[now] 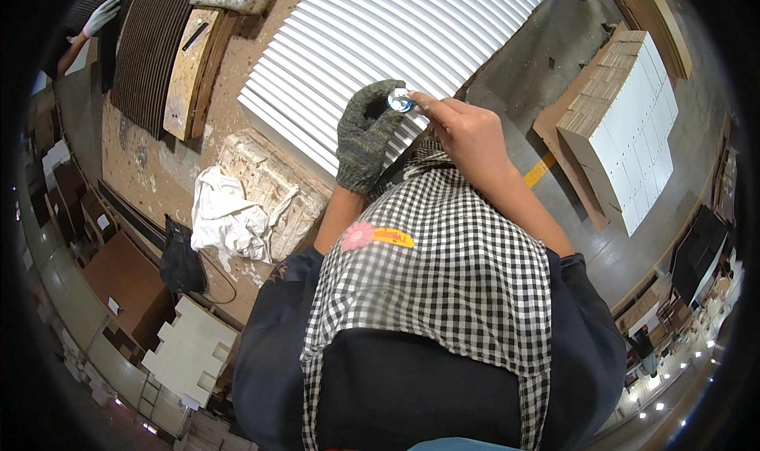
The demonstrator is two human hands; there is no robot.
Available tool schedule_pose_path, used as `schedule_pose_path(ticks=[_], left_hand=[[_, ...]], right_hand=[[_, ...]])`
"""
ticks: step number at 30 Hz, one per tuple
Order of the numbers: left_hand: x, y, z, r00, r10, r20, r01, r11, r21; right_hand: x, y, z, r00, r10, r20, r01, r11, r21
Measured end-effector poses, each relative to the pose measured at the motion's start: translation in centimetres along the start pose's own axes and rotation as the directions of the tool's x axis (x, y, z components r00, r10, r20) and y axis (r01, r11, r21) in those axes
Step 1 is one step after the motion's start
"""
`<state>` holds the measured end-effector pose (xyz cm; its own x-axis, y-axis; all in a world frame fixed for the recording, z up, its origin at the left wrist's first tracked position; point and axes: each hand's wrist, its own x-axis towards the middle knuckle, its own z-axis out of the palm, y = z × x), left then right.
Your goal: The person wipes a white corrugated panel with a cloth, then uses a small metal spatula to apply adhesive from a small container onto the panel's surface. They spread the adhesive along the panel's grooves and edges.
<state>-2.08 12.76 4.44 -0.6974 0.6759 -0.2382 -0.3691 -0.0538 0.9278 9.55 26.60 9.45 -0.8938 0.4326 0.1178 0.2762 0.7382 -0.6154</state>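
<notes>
Right hand [475, 138] seemingly has room until white panels [633, 134].

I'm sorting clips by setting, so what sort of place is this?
Likely a factory or workshop making panels or furniture: rows of white slats, a stack of white-faced boards on the right, and a yellow line on the grey floor.

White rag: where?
Head view, left of centre: the white rag lies crumpled over a paint-spattered slab, below and left of the gloved left hand.
</notes>
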Motion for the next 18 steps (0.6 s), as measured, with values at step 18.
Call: schedule_pose_path(ticks=[18], left_hand=[[0.1, 0.6, 0.8, 1.000, 0.014, 0.022, -0.014, 1.000, 0.026]], right_hand=[[-0.3, 1.9, -1.7, 0.879, 0.397, 0.266, -0.472, 0.639, 0.607]])
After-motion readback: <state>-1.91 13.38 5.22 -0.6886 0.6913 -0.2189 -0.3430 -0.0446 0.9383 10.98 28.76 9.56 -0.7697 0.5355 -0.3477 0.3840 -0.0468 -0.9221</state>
